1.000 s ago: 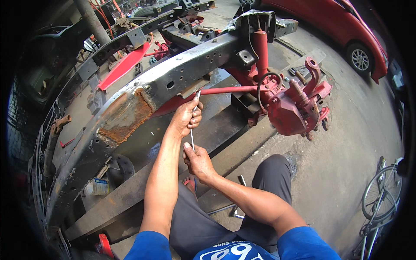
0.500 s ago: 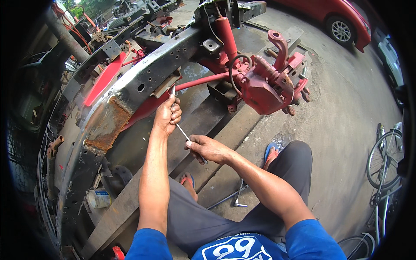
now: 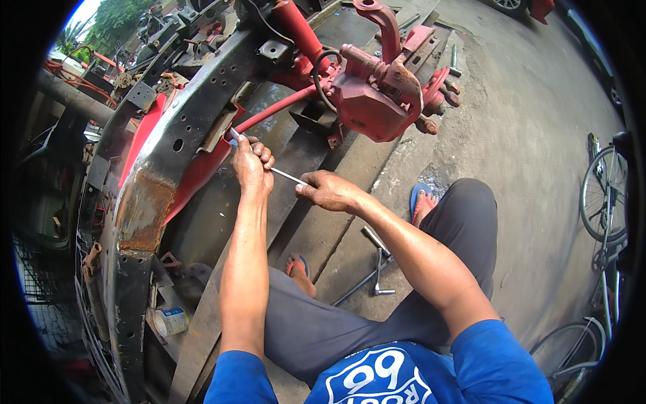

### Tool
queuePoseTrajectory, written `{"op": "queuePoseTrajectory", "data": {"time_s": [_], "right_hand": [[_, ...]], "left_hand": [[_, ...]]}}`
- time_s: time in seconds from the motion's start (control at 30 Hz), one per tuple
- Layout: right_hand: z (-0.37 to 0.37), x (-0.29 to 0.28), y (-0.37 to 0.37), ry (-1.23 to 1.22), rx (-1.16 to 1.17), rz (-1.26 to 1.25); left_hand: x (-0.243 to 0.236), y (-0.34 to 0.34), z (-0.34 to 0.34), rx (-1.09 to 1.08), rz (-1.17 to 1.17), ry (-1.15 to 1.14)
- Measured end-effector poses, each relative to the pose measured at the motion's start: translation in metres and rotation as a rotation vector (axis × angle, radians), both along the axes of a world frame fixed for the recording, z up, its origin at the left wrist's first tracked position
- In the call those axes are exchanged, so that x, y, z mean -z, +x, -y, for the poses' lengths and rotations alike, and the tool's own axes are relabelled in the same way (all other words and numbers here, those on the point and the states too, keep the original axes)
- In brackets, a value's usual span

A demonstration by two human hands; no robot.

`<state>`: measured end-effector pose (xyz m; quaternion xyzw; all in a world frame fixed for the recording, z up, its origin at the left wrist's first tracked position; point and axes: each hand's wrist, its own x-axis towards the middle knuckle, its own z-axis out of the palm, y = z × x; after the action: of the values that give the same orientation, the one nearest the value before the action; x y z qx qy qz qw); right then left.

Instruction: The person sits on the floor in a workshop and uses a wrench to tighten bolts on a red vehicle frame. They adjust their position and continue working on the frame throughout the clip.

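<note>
My left hand (image 3: 253,167) is closed around the upper part of a thin-shafted steel wrench (image 3: 289,176). The tool's shiny head pokes out above that fist, at a bracket (image 3: 219,130) on the side of the black vehicle frame (image 3: 192,111). Lower right, my right hand (image 3: 331,192) grips the far end of the shaft, fingers curled over it. Just beyond the wrench head, a red rod (image 3: 279,108) runs to the red wheel hub assembly (image 3: 373,101). Whatever the head sits on is hidden.
Loose tools (image 3: 378,273) lie on the concrete between my legs. A white can (image 3: 171,321) sits low beside the frame. Timber planks (image 3: 367,161) run under the hub. Right, a bicycle (image 3: 605,195) stands; a red shock absorber (image 3: 298,30) rises behind.
The wrench shaft has swung from steep to flatter, my right hand rising with it. Both hands keep their grip. The whole view has shifted, so the hub appears higher and further left.
</note>
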<state>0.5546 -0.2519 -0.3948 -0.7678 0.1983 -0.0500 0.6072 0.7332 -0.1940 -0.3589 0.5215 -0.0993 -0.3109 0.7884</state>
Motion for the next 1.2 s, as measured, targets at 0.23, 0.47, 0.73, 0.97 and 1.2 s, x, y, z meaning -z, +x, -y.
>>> {"op": "queuePoseTrajectory", "data": {"time_s": [0.23, 0.47, 0.73, 0.97, 1.2], "right_hand": [[0.047, 0.005, -0.022, -0.193, -0.094, -0.148], [0.07, 0.003, -0.035, -0.387, -0.087, -0.073], [0.073, -0.016, -0.043, -0.54, -0.079, -0.138], [0.046, 0.073, -0.062, -0.515, -0.25, -0.756], [0.001, 0.181, -0.123, -0.433, -0.332, -1.004]], "left_hand": [[0.02, -0.027, 0.03, -0.082, -0.034, -0.023], [0.021, -0.009, 0.029, 0.04, -0.058, -0.002], [0.004, 0.014, 0.016, 0.199, -0.142, 0.009], [0.009, 0.004, 0.013, 0.066, -0.172, -0.075], [0.014, 0.007, 0.039, 0.027, -0.12, -0.095]]}}
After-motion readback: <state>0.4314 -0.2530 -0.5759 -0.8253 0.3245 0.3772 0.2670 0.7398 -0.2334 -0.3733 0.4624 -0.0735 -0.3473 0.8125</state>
